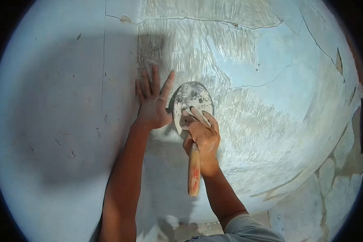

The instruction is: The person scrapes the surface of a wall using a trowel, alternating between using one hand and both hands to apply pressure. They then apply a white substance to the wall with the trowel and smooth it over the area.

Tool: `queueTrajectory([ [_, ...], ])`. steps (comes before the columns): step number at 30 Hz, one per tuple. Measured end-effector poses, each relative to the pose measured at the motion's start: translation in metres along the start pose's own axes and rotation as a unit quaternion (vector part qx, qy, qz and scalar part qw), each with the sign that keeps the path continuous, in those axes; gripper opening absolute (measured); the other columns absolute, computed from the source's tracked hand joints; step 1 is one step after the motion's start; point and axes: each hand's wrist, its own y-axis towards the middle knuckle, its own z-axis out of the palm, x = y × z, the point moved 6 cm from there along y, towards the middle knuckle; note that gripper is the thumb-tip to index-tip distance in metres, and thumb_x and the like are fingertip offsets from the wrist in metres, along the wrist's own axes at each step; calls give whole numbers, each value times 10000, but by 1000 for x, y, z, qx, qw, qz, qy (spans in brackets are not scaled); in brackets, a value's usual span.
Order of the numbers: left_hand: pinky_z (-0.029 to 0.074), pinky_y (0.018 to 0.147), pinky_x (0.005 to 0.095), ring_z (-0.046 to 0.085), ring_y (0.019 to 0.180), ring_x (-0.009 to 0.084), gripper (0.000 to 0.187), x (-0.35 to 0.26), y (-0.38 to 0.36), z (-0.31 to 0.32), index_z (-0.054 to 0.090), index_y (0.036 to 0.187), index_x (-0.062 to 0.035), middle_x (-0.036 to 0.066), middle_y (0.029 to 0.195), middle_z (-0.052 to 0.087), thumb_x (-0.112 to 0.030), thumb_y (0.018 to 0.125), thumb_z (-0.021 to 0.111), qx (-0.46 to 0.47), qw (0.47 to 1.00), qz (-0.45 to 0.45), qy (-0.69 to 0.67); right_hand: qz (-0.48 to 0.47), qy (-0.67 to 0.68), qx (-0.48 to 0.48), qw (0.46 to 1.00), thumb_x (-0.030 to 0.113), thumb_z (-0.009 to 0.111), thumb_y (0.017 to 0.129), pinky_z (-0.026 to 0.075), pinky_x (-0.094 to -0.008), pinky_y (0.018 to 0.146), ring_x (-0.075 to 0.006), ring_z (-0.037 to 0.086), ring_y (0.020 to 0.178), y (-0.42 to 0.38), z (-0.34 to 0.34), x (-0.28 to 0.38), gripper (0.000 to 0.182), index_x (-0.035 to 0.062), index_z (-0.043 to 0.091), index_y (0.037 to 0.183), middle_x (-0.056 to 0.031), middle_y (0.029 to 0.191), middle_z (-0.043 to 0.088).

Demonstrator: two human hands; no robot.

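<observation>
My right hand (203,137) is closed around the neck of a trowel (193,94), with some fingers lying against the back of its blade. The oval blade is spotted with pale dried plaster and rests against or very close to the wall. Below my palm the wooden handle (194,171), marked with red, points down. To the left of the blade, my left hand (153,105) is spread out against the pale blue wall (278,52), its thumb side near the blade's edge. Whatever lies under the blade is hidden.
Rough scored plaster (254,125) covers the wall around and right of the trowel. A long crack (185,18) crosses the upper part. At the lower right, the paving (298,205) has broken seams. A large shadow (76,113) falls on the left side.
</observation>
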Motion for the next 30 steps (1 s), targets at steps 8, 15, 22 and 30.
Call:
queueTrajectory([
  [8, -75, 1206, 787, -173, 1590, 598, 1245, 6, -6, 15, 117, 1751, -263, 282, 1779, -134, -523, 790, 865, -34, 999, 36, 3, -12, 19, -5, 1000, 90, 680, 775, 425, -434, 1155, -281, 728, 1245, 65, 4, -10, 201, 62, 731, 967, -117, 1011, 795],
  [15, -52, 1221, 773, -168, 1592, 596, 1313, -2, -7, 2, 29, 1752, -312, 277, 1774, -170, -508, 785, 895, -17, 999, 21, -24, 15, 11, -43, 999, 87, 646, 832, 455, -450, 1140, -293, 725, 1258, 27, -7, -14, 165, 80, 759, 952, -104, 1082, 817],
  [22, -38, 1216, 780, -165, 1593, 594, 1283, -2, -7, 3, 87, 1753, -281, 287, 1772, -161, -599, 793, 876, -19, 999, 23, -14, -17, 0, -71, 997, 115, 632, 834, 485, -450, 1116, -285, 739, 1202, 105, -5, -30, 194, 93, 759, 980, -103, 1070, 813],
  [30, -58, 1226, 767, -162, 1595, 592, 1285, -3, -8, 2, 72, 1753, -302, 275, 1767, -202, -618, 793, 864, -42, 998, 27, -25, 8, -28, -82, 996, -49, 597, 887, 577, -462, 1034, -311, 787, 1100, 116, -13, -17, 239, 120, 765, 870, -75, 1000, 827],
])
